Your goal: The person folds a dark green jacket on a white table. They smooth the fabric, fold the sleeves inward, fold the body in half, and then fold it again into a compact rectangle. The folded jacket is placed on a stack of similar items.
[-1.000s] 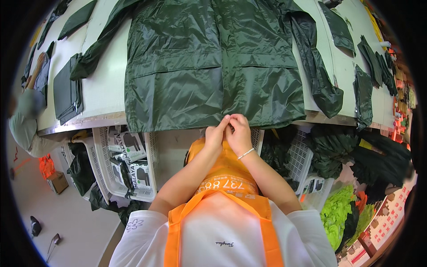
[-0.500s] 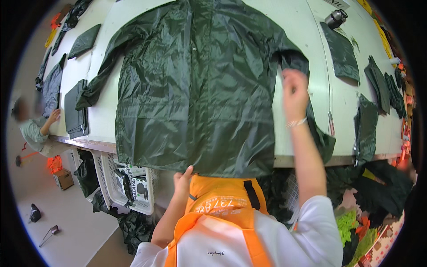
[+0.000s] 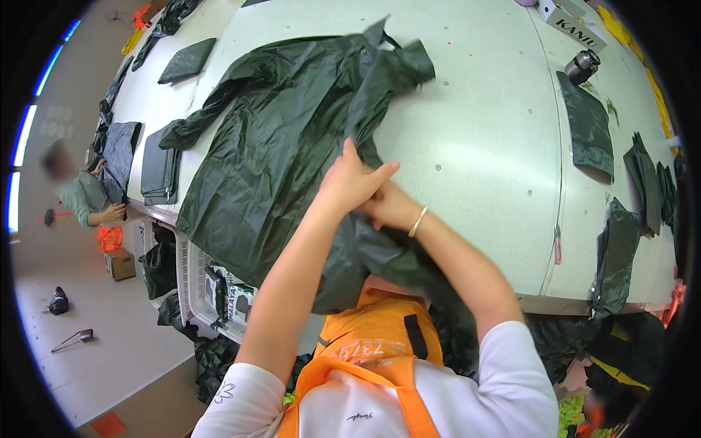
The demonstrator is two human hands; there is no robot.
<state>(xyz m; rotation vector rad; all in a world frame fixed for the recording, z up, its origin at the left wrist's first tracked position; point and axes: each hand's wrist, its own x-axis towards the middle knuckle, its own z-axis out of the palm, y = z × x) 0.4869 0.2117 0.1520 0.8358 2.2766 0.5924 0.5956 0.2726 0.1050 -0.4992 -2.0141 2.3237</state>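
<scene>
A dark green raincoat jacket (image 3: 270,139) lies on the white table, its right side folded over toward the left. Its collar points to the far side and its hem hangs over the near edge. My left hand (image 3: 352,182) presses on the folded part, index finger and thumb spread. Just beside it and partly behind it, my right hand (image 3: 391,206) has its fingers curled on the fabric; the left hand hides some of the fingertips. Below my hands, a blurred stretch of the jacket hangs toward my orange apron (image 3: 380,332).
Folded dark green garments lie at the left (image 3: 159,171) and right (image 3: 586,135) of the table (image 3: 482,146). A steel flask (image 3: 582,67) and a white box (image 3: 573,23) stand far right. White baskets (image 3: 193,281) with packages sit below the left edge. Another person (image 3: 84,193) handles a garment at left.
The jacket lay spread flat; now its right side is folded over leftward. My left hand has moved from the hem up onto it, and my right hand has come in from the right sleeve.
</scene>
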